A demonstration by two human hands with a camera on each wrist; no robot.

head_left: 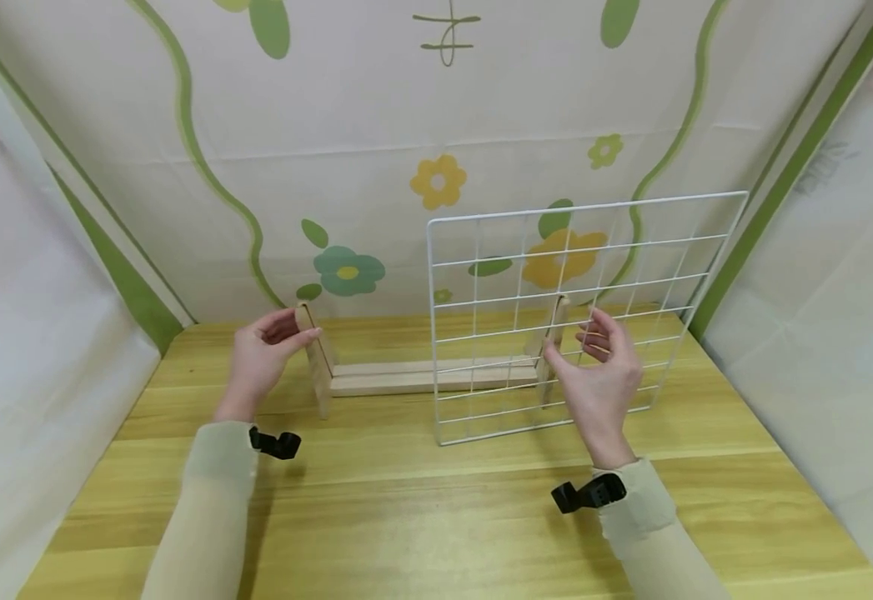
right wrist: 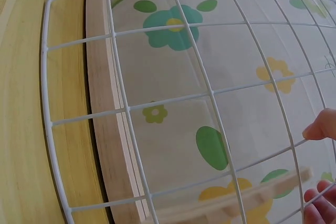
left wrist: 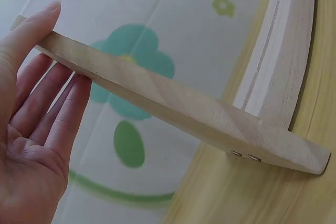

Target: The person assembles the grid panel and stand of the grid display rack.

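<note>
A pale wooden stand (head_left: 383, 385) rests on the table, with a grooved crossbar between two uprights. My left hand (head_left: 256, 358) pinches the top of the left upright (head_left: 318, 362); in the left wrist view the thumb lies over one face of this upright (left wrist: 157, 93) and the fingers touch the opposite side. My right hand (head_left: 603, 379) holds a white wire grid panel (head_left: 433, 333) upright and slightly tilted, in front of the stand's right part. In the right wrist view, thumb and fingertips (right wrist: 321, 124) grip wires of the grid (right wrist: 212, 93) at the right edge.
The wood-grain table (head_left: 421, 517) spreads in front of the stand. Behind it hangs a pale cloth (head_left: 316, 125) printed with flowers, and cloth sides (head_left: 38, 333) flank the table. Black cameras (head_left: 589, 493) are strapped to both wrists.
</note>
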